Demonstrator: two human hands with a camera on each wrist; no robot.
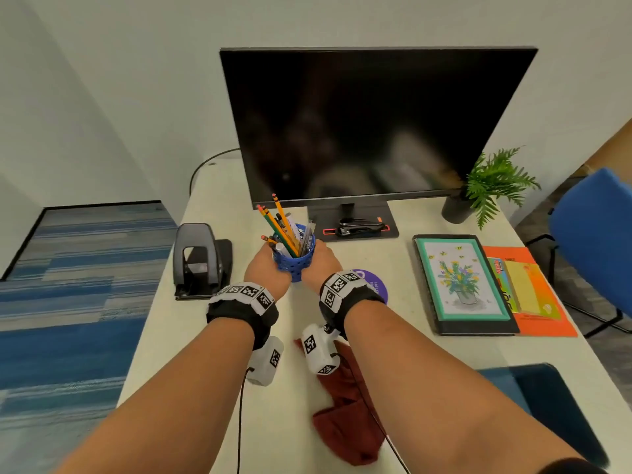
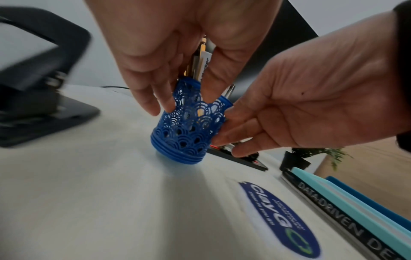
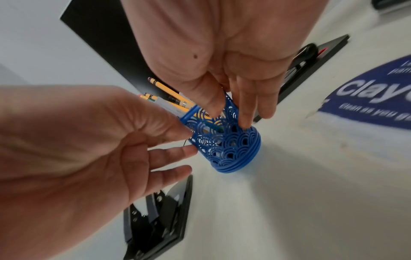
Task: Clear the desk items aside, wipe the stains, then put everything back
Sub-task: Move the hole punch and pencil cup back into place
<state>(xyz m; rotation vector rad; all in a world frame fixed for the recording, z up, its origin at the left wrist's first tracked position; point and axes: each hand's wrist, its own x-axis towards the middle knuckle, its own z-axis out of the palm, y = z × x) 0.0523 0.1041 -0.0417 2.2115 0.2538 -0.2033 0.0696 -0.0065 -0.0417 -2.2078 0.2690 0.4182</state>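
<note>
Left hand and right hand both grip one blue pencil cup on the desk.

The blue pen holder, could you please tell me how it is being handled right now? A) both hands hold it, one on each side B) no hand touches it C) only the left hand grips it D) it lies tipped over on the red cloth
A: the left hand and the right hand clasp the pen holder from opposite sides, upright on the desk.

Round blue sticker on the desk, right of my grip: "Clay…", second line "Clean as you g…", cut off. Black book spine further right: "DATA-DRIVEN DE…". Pen labels unreadable.
</note>
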